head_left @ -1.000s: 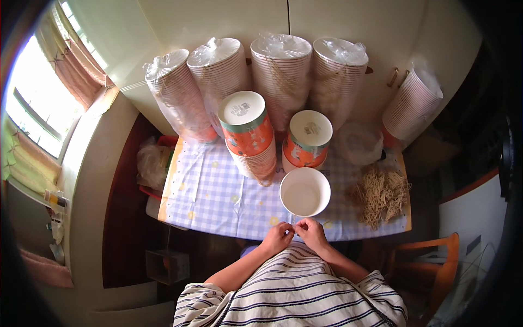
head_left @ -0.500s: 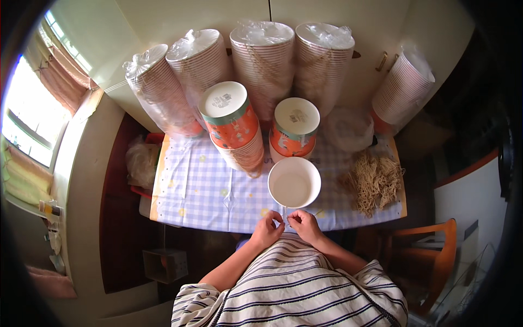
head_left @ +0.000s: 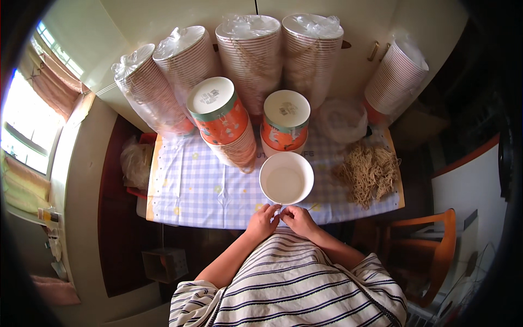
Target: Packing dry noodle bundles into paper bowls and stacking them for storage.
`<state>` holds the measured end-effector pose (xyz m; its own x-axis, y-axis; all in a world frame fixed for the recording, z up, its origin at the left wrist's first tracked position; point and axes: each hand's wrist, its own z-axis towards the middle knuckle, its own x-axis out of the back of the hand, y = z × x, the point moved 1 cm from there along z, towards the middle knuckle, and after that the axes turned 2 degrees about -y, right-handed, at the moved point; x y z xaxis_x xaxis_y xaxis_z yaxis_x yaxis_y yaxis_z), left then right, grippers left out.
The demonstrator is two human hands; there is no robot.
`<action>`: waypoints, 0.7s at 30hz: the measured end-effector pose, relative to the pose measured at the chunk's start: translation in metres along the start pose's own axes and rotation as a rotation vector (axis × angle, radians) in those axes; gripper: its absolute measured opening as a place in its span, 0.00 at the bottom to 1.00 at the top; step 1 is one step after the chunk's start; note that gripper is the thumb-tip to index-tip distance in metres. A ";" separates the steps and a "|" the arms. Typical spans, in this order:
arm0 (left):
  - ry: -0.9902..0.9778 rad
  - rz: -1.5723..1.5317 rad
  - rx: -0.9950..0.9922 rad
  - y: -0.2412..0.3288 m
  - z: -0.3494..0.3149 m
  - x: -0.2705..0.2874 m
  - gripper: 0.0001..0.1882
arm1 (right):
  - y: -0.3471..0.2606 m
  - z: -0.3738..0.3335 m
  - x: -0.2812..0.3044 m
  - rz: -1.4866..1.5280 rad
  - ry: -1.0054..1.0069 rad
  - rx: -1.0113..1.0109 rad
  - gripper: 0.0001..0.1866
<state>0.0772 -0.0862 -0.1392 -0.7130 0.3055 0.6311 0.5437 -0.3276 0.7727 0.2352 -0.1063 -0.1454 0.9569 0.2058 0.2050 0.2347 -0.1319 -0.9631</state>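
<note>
An open white paper tub stands mouth up near the table's front edge. Right at its near rim my left hand and my right hand are close together, fingers pinched. Between the fingertips runs a thin pale string, leading to the tub's rim; most of it is hidden by the fingers. Just beyond, a short orange-and-green tub stack sits upside down. Left of that, a taller inverted stack has loops of string hanging down its side. A heap of beige strings lies on the right.
Several tall tub stacks in clear plastic line the table's back, with another wrapped stack at the back right. A crumpled plastic bag lies before them. A checked cloth covers the table. A wooden chair stands at the right.
My hands have drawn closer together at the tub's near rim, nearly touching. The whole view has shifted slightly; the tubs stand as before.
</note>
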 end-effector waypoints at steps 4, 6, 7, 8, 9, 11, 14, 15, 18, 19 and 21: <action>0.044 -0.012 0.009 -0.009 0.004 -0.006 0.11 | -0.004 0.002 0.000 -0.066 0.021 0.006 0.06; 0.104 -0.110 0.069 -0.011 0.006 -0.008 0.08 | -0.004 0.003 -0.002 -0.093 0.036 -0.003 0.06; 0.102 -0.110 0.069 -0.012 0.007 -0.009 0.08 | -0.003 0.004 -0.002 -0.176 0.101 0.086 0.05; 0.106 -0.151 0.089 -0.013 0.007 -0.009 0.07 | -0.002 0.004 -0.003 -0.258 0.166 0.175 0.05; 0.111 -0.191 0.109 -0.014 0.007 -0.010 0.06 | -0.001 0.005 -0.003 -0.257 0.167 0.173 0.05; 0.101 -0.246 0.161 -0.019 0.007 -0.013 0.06 | -0.001 0.007 -0.003 -0.405 0.257 0.285 0.04; 0.075 -0.565 0.317 -0.024 0.007 -0.020 0.06 | -0.001 0.010 -0.003 -0.538 0.294 0.394 0.04; 0.056 -0.829 0.419 -0.025 0.007 -0.023 0.06 | -0.001 0.010 -0.003 -0.538 0.293 0.393 0.04; 0.039 -0.922 0.470 -0.021 0.009 -0.019 0.05 | 0.000 0.012 -0.004 -0.545 0.312 0.409 0.04; 0.036 -0.923 0.471 -0.018 0.010 -0.018 0.05 | 0.002 0.012 -0.005 -0.466 0.334 0.368 0.04; 0.037 -0.943 0.531 -0.013 0.011 -0.017 0.06 | 0.009 0.015 -0.007 -0.388 0.357 0.324 0.04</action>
<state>0.0869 -0.0774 -0.1594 -0.9525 0.2017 -0.2280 -0.1143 0.4570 0.8821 0.2280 -0.0947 -0.1582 0.8238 -0.1643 0.5425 0.5664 0.2000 -0.7995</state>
